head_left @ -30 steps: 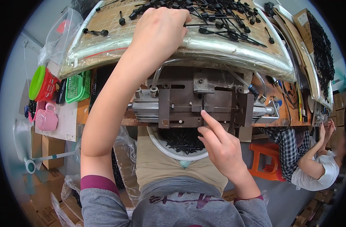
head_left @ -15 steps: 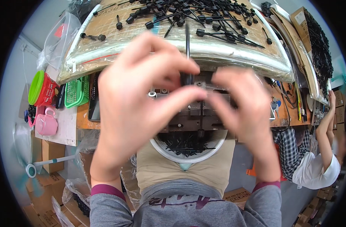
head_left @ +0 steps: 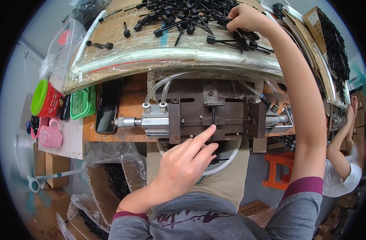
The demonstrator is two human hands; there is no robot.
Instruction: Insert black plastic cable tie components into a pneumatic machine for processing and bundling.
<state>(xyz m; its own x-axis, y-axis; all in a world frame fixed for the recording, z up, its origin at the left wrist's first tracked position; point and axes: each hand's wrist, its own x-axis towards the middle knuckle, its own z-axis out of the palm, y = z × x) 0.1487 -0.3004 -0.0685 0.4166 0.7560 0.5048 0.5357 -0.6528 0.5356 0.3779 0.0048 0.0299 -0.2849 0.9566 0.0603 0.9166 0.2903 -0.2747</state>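
Observation:
My left hand is over the near side of a dark metal fixture. Its index finger is stretched out, the tip touching a thin black rod standing out from the fixture's central block; the other fingers are bent. My right hand reaches far across to a pile of black plastic stems with knobbed ends. Its thumb and fingertips are pinched together among them; what lies between is hidden. Under the fixture, a white basket on my lap is partly covered by my left hand.
The pile rests on a plastic-wrapped cardboard board. Metal cylinders with clear air tubes flank the fixture. At left are a phone, green basket and pink cup. Another person sits at right.
My hands were together above the fixture, blurred, with a black stem at the left one. Now the left is lower at the fixture, and the right has moved up to the pile.

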